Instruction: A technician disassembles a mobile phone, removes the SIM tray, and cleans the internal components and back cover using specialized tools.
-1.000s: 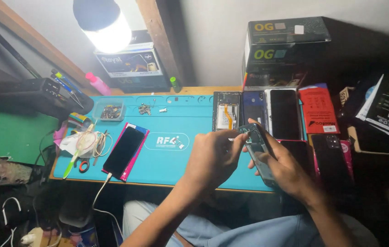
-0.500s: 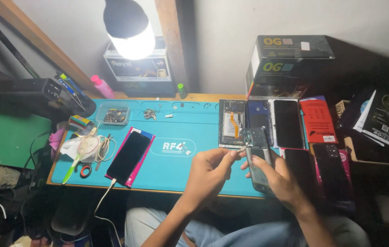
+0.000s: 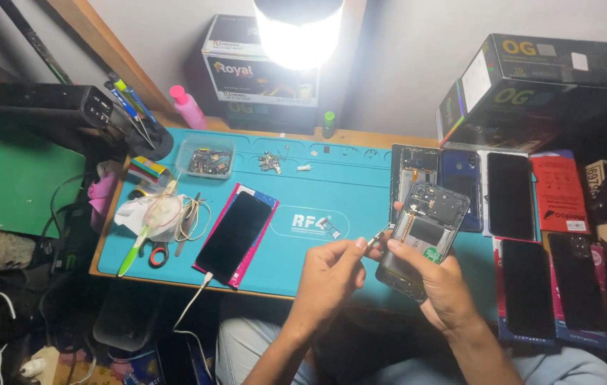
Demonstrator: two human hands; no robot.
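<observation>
My right hand (image 3: 440, 285) grips an opened phone (image 3: 426, 235) with its back cover off and its circuit boards showing, tilted above the blue work mat (image 3: 296, 207). My left hand (image 3: 328, 278) pinches a small metal tool, perhaps tweezers (image 3: 378, 238), whose tip touches the left edge of the opened phone. Both hands hover over the front right part of the mat.
A pink-cased phone (image 3: 235, 234) lies face up on the mat with a white cable. Several phones and parts (image 3: 510, 196) lie to the right. A clear parts tray (image 3: 207, 160), scissors (image 3: 157, 251), loose screws, boxes (image 3: 531, 85) and a bright lamp (image 3: 297, 28) stand around.
The view has shifted and now looks closer. The opened phone has turned more upright in my right hand, and my left hand's tool now meets its left edge.
</observation>
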